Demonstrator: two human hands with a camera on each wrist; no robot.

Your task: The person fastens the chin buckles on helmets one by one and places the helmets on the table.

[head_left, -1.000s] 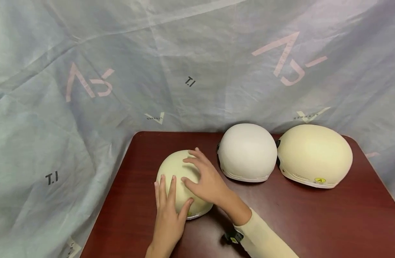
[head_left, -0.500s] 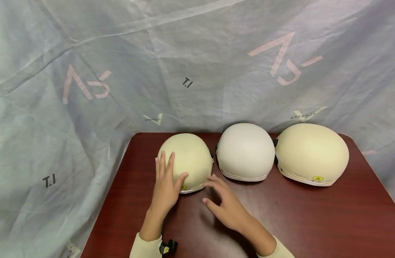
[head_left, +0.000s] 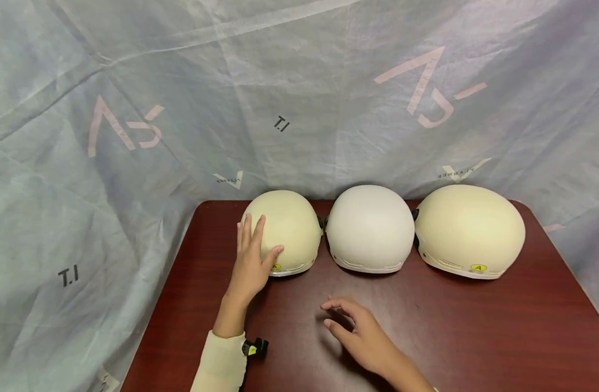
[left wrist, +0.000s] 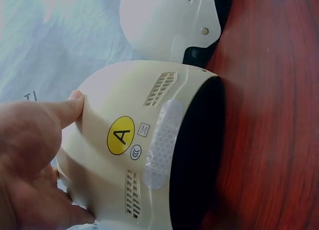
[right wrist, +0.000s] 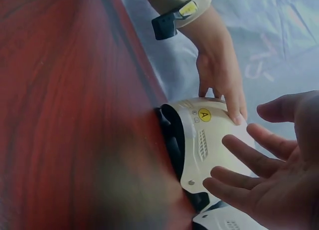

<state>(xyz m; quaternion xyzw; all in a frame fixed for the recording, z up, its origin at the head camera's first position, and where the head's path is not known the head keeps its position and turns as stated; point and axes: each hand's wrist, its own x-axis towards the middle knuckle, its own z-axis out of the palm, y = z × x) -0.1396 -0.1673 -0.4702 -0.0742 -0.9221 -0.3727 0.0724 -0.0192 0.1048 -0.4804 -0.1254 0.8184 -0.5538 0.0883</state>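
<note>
At the table's back left stands a cream helmet [head_left: 291, 228] with a yellow round "A" sticker near its rim. My left hand [head_left: 250, 264] rests on its left side, fingers spread and fairly straight, thumb near the sticker. In the left wrist view, that helmet [left wrist: 124, 90] shows its vents, a reflective strip and a dark opening along the rim. My right hand [head_left: 363, 335] hovers over the table in front of the helmets, fingers loosely bent, holding nothing. The right wrist view has the right hand [right wrist: 279, 175] apart from the cream helmet [right wrist: 219, 140].
A white helmet [head_left: 370, 228] stands close beside the cream one, and a larger cream helmet [head_left: 470, 231] follows to its right, all in a row along the back. They sit on a dark red wooden table [head_left: 451, 326]. A grey printed cloth [head_left: 304, 98] hangs behind.
The left cream helmet has slid back across the table into line with the other two, my left hand staying on it. My right hand has left the helmet and drawn back toward me.
</note>
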